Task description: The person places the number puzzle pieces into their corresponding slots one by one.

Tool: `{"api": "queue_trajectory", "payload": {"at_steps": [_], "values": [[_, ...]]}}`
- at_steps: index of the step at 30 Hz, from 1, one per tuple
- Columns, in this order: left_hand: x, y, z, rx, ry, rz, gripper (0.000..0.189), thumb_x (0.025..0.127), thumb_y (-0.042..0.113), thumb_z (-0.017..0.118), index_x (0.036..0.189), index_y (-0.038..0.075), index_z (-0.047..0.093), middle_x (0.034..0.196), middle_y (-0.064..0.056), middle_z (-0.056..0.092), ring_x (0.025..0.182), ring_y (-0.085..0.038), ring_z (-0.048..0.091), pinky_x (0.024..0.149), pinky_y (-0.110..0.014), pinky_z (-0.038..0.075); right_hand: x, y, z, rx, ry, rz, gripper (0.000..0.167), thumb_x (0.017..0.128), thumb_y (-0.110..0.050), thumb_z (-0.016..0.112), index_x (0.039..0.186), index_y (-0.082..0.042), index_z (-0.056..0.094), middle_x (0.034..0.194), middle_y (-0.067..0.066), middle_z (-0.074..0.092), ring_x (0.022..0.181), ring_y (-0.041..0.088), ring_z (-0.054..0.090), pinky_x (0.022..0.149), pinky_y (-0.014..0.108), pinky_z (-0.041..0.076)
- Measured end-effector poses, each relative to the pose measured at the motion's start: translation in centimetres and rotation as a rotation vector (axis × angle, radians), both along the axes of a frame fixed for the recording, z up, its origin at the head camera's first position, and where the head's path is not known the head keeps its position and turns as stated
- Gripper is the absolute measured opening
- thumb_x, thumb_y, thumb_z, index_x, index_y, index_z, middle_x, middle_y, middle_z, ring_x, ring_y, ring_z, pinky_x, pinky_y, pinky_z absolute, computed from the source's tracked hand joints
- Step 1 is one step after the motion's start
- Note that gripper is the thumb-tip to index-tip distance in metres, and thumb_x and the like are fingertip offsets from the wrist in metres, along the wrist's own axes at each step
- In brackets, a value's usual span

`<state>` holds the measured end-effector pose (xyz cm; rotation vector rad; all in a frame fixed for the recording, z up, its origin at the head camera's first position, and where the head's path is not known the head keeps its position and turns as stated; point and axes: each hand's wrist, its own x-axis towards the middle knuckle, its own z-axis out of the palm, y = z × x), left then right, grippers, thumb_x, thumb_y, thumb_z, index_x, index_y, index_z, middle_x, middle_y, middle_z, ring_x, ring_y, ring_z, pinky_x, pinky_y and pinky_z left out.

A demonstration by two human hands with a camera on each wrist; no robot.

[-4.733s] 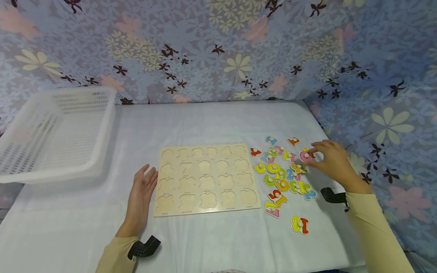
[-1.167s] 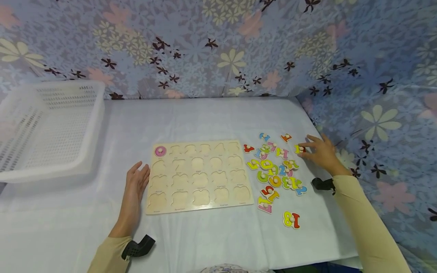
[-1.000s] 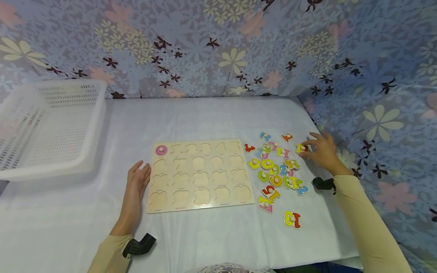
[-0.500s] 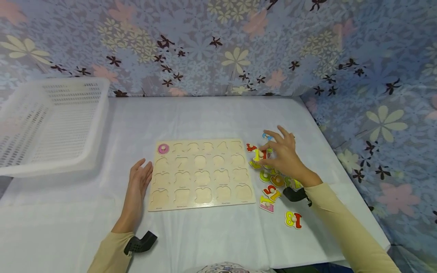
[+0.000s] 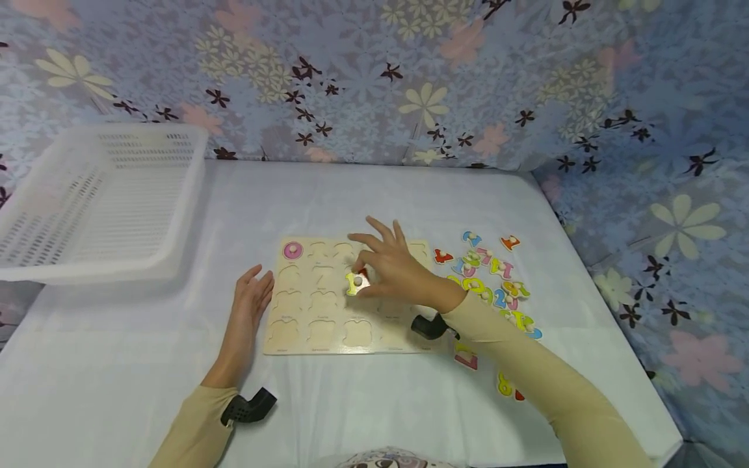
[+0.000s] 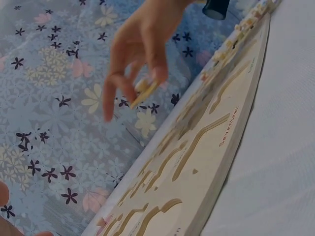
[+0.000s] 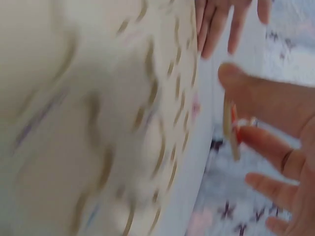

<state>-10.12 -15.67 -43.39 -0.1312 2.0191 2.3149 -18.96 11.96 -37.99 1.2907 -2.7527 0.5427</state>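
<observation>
My right hand (image 5: 398, 270) pinches a yellow-and-red number puzzle piece (image 5: 354, 284) by its small knob, between thumb and index finger, with the other fingers spread. Piece and hand are raised over the middle of the wooden number board (image 5: 345, 351); in the left wrist view the piece (image 6: 145, 93) hangs tilted above the board. A round pink zero piece (image 5: 293, 250) sits in the board's top left recess, while most other recesses in view are bare. My left hand (image 5: 250, 296) lies beside the board's left edge, fingers relaxed and holding nothing.
Right of the board, coloured number pieces (image 5: 474, 285) lie in a loose, overlapping heap, partly hidden by my right sleeve. An orange piece (image 5: 510, 242) lies at the heap's far side. A white plastic basket (image 5: 175, 240) stands at the back left. Floral cloth (image 5: 351, 78) hangs behind the table.
The pink zero piece, in my right hand at first, is in the board's corner recess. My right hand then picked up the yellow-and-red piece and carried it left over the board. The left hand stayed.
</observation>
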Motion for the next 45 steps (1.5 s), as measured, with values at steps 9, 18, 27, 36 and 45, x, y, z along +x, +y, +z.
{"api": "queue_trajectory", "payload": {"at_steps": [9,18,27,36,45], "values": [[-0.1,-0.2,-0.1,-0.030,-0.002,-0.013,0.065,0.103,0.049,0.030,0.152,0.010,0.012,0.156,-0.012,0.022,0.142,-0.016,0.024,0.114,-0.029,0.019,0.5,-5.8,-0.7,0.125,-0.036,0.014,0.037,0.074,-0.042,0.083,0.093,-0.017,0.064,0.146,0.010,0.042,0.144,0.037,0.009,0.106,0.071,0.004],[-0.2,-0.3,0.2,-0.023,-0.001,-0.016,0.066,0.103,0.050,0.029,0.152,0.009,0.011,0.156,-0.014,0.024,0.142,-0.017,0.024,0.114,-0.030,0.019,0.6,-10.1,-1.4,0.244,-0.056,0.027,0.040,0.077,-0.050,0.078,0.096,-0.019,0.063,0.146,0.007,0.041,0.144,0.035,0.008,0.108,0.067,0.005],[-0.2,-0.4,0.1,-0.003,0.014,-0.031,0.059,0.106,0.043,0.026,0.152,0.009,0.012,0.155,-0.014,0.024,0.142,-0.018,0.024,0.115,-0.032,0.018,0.6,-12.4,-2.7,0.247,-0.086,0.038,0.035,0.078,-0.050,0.077,0.092,-0.021,0.062,0.146,0.004,0.042,0.144,0.032,0.009,0.110,0.064,0.006],[-0.1,-0.5,0.1,-0.018,0.023,-0.045,0.062,0.105,0.047,0.026,0.152,0.010,0.011,0.156,-0.012,0.024,0.142,-0.016,0.024,0.115,-0.031,0.017,0.4,-12.7,-3.2,0.216,-0.140,-0.053,0.036,0.072,-0.053,0.080,0.087,-0.023,0.065,0.149,0.005,0.039,0.145,0.031,0.005,0.109,0.065,0.004],[-0.1,-0.5,0.0,-0.021,0.010,-0.041,0.064,0.104,0.049,0.027,0.153,0.011,0.011,0.156,-0.012,0.024,0.142,-0.016,0.024,0.115,-0.031,0.017,0.8,-13.1,-3.5,0.220,-0.161,-0.164,0.038,0.066,-0.057,0.081,0.073,-0.025,0.062,0.144,0.004,0.043,0.144,0.035,0.008,0.108,0.067,0.006]]}}
